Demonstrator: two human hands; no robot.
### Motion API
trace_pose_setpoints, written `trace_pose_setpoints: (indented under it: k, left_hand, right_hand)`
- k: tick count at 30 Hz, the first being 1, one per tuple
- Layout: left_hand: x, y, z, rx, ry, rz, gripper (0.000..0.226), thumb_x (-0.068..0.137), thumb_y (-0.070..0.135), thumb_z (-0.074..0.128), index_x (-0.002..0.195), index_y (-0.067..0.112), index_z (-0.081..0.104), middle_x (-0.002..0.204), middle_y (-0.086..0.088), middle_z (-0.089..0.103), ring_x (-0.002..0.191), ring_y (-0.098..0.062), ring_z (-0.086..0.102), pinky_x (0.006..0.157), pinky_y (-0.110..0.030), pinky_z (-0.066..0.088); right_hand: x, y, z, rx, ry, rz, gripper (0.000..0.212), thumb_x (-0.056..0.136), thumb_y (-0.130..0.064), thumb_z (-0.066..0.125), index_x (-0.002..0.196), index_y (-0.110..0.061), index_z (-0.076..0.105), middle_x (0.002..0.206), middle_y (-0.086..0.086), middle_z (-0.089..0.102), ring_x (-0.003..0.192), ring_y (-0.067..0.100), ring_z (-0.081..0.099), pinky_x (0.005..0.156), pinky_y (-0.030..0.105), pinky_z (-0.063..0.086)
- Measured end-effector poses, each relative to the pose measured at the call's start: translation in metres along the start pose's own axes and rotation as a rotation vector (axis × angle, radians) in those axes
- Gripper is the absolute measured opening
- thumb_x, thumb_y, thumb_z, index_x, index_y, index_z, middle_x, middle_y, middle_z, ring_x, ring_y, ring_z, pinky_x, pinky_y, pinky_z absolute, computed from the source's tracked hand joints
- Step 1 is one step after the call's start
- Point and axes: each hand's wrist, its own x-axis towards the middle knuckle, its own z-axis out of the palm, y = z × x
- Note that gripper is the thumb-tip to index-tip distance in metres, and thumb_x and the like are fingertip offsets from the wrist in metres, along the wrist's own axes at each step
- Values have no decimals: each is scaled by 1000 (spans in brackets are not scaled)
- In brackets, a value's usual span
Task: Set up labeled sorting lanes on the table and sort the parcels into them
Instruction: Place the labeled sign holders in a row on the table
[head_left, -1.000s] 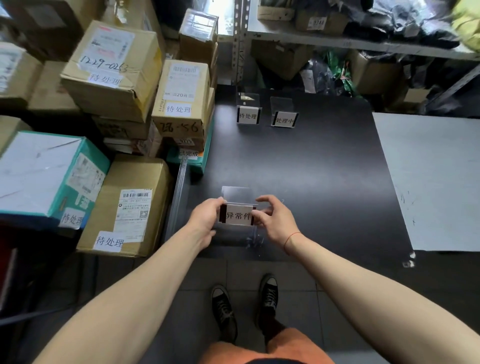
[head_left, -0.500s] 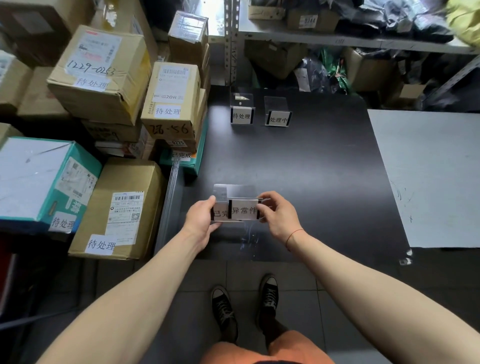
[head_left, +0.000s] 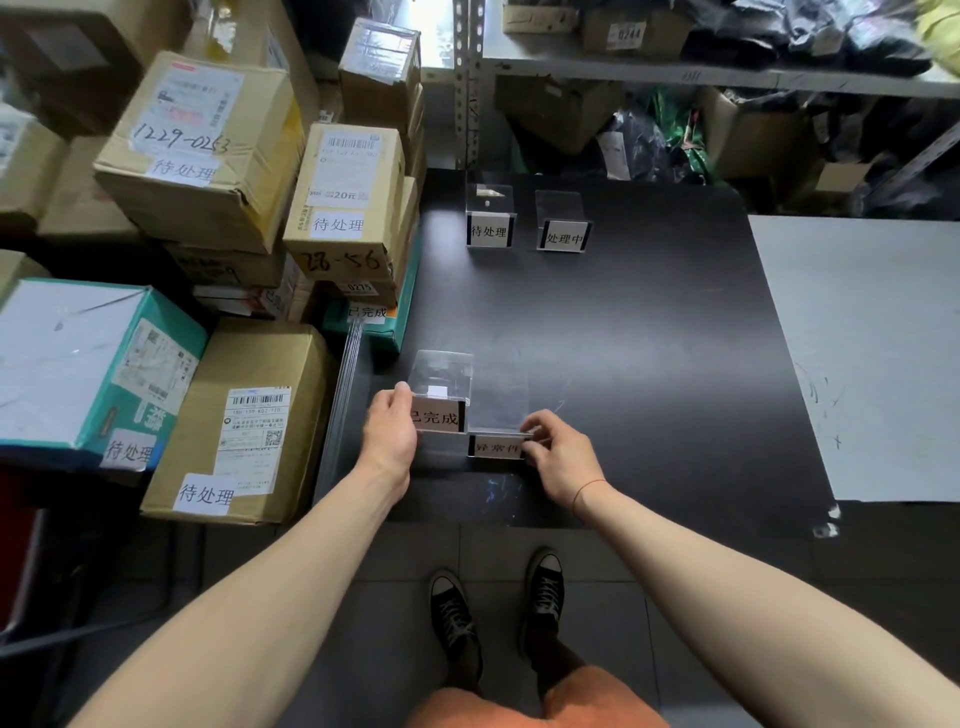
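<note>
Sign stands 已完成 and 异常件 sit at the table's near edge; left hand and right hand each pinch one, apparently separating them for placement as lane markers.

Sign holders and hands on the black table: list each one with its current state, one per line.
待处理 sign holder: standing at the table's far edge, untouched.
处理中 sign holder: standing beside it, untouched.
已完成 sign holder: gripped by the left hand.
异常件 sign holder: pinched by the right hand, near the table's front edge.
Black table: holds no parcels.
</note>
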Motion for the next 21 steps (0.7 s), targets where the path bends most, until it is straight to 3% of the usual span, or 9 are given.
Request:
trace_pose_setpoints:
  k: [2, 5, 8, 10, 13, 15, 21]
  left_hand:
    - [1, 2, -4, -9, 10, 3, 33, 113, 41, 39, 110, 15, 59, 104, -12, 69, 99, -23, 64, 70, -27, 47]
    - [-1, 6, -8, -5, 8, 33, 33, 113, 42, 39, 107, 16, 58, 104, -11, 70, 100, -24, 65, 71, -28, 48]
    - [-8, 15, -3, -71, -33, 89, 27, 111, 40, 46, 105, 18, 61, 110, -15, 71, 110, -31, 68, 89, -43, 60]
    - [-13, 24, 0, -84, -72, 121, 24, 110, 39, 51, 109, 18, 61, 112, -15, 70, 112, -31, 68, 97, -49, 61]
    - [-13, 38, -4, -31, -84, 198, 14, 108, 38, 57, 111, 24, 60, 108, -7, 73, 107, -22, 70, 90, -43, 65]
    - [-12, 44, -9, 30, -100, 254, 6, 108, 29, 60, 113, 29, 63, 108, -1, 75, 106, -18, 70, 89, -39, 65]
    - [-19, 57, 3, 142, -166, 324, 9, 105, 15, 64, 105, 19, 72, 99, 3, 76, 96, -12, 70, 85, -29, 64]
  right_hand:
    - [5, -6, -3, -81, -34, -10, 20, 95, -13, 73, 111, -23, 68, 103, -2, 65, 96, 17, 62, 96, 32, 52]
    - [7, -26, -8, -214, 13, -141, 45, 91, -26, 74, 134, -26, 62, 124, 2, 54, 120, 18, 48, 111, 32, 41]
    - [5, -59, -4, 0, -52, -266, 45, 92, -27, 78, 135, -31, 64, 117, -2, 62, 107, 14, 61, 98, 21, 49]
    - [6, -78, 0, 122, -34, -254, 30, 94, -21, 78, 122, -31, 72, 109, -2, 68, 97, 12, 66, 91, 19, 53]
    - [11, -87, -2, 210, 82, -207, 14, 94, -14, 77, 93, -29, 75, 96, 2, 77, 86, 15, 70, 90, 37, 60]
    - [10, -89, -11, 285, 78, -168, 14, 93, -10, 77, 90, -24, 76, 90, 4, 78, 78, 15, 69, 87, 45, 62]
    - [1, -89, -43, 406, 113, -151, 15, 97, -2, 71, 97, -16, 73, 88, 6, 76, 80, 17, 70, 75, 35, 65]
